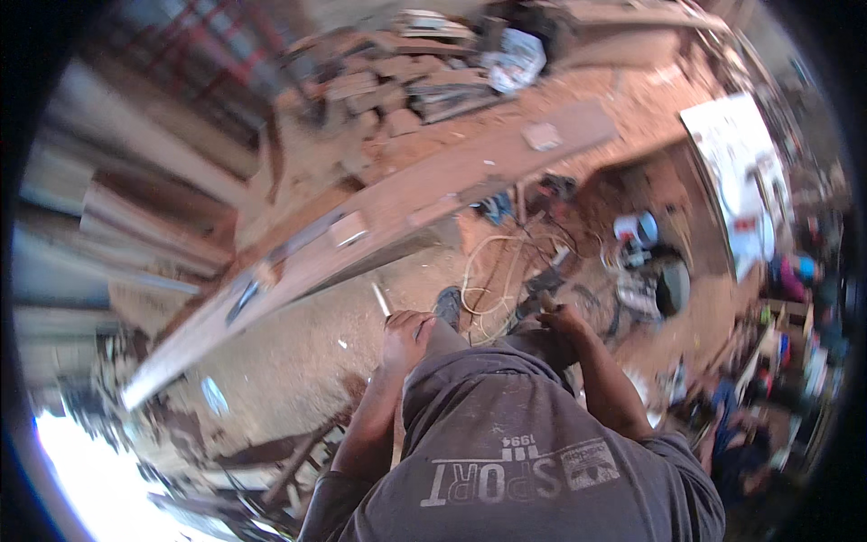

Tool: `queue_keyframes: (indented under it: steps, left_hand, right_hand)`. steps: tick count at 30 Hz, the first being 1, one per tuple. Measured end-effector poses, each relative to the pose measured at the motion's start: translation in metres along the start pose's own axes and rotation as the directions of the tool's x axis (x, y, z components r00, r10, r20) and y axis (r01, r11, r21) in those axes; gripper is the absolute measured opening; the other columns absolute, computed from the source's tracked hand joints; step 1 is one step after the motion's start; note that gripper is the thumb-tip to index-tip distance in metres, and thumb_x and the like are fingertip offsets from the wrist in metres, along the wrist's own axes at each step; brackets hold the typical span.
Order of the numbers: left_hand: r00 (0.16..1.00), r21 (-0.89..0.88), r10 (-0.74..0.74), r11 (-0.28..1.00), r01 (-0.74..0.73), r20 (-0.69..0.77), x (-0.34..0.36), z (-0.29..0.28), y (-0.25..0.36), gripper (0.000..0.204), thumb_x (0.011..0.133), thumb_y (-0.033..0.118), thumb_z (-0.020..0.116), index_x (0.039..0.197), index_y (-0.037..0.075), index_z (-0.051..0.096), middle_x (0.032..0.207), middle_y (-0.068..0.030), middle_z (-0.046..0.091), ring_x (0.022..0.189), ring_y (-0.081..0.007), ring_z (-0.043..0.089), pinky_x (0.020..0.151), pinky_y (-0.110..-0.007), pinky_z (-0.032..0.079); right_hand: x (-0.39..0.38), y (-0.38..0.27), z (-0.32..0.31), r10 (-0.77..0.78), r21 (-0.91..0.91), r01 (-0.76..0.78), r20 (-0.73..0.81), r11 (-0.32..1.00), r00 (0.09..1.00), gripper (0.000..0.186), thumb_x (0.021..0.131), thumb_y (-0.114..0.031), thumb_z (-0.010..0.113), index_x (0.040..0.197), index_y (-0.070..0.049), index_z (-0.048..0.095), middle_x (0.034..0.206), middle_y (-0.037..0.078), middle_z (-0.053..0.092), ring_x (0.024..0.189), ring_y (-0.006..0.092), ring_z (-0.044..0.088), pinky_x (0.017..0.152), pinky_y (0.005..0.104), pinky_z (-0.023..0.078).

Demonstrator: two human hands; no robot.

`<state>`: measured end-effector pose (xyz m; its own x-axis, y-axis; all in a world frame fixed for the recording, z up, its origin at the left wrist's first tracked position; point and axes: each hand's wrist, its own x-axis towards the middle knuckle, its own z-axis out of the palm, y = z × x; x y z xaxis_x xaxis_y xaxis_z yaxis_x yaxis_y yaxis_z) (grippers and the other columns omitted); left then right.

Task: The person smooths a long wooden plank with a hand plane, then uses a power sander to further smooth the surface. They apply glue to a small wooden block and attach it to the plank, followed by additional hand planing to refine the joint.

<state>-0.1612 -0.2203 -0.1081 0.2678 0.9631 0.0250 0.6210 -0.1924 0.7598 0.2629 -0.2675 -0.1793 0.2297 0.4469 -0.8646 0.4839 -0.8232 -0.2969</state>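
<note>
My left hand [408, 339] is closed round a thin, pale stick-like piece [381, 298] that juts up past the fingers. Its exact kind does not show. To the right, my right hand [562, 322] has its fingers curled near my thigh. A dark shape lies by those fingers, but blur hides what they hold, if anything. Ahead of both hands runs a long wooden plank [397, 200], slanting from lower left to upper right. Two small wooden blocks, one nearer [349, 229] and one farther [542, 136], rest on it, with a dark-and-blue tool [242, 301] towards its left end.
Loose pale cable [470, 271] coils on the dusty ground beyond my feet. A white bucket [636, 230] stands at the right, near a white board [736, 172]. Offcuts [388, 95] are heaped behind the plank; stacked timber [153, 221] fills the left side.
</note>
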Motion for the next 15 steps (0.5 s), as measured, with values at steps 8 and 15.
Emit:
queue_keyframes:
  steps: [8,15]
  left_hand:
    - [0.779,0.115,0.037,0.984,-0.139,0.626,0.104,0.116,0.004,0.021,0.093,0.030,0.077,0.099,0.010,0.083,0.101,-0.0151,0.079,0.101,-0.0370,0.072,0.095,-0.049,0.055]
    - [0.492,0.473,-0.407,0.881,-0.011,0.770,0.139,0.289,-0.008,0.026,0.089,0.035,0.081,0.094,0.010,0.084,0.098,-0.0156,0.080,0.097,-0.0346,0.076,0.089,-0.047,0.058]
  right_hand:
    - [-0.051,0.071,-0.014,0.155,0.252,-0.154,0.018,0.955,0.988,0.072,0.089,-0.052,0.081,0.127,0.008,0.072,0.117,0.021,0.078,0.108,0.0327,0.074,0.096,0.0439,0.055]
    - [-0.003,0.192,-0.014,0.210,0.253,-0.208,0.019,0.945,0.978,0.080,0.089,-0.056,0.079,0.132,0.010,0.067,0.123,0.032,0.074,0.118,0.0433,0.072,0.101,0.0481,0.054]
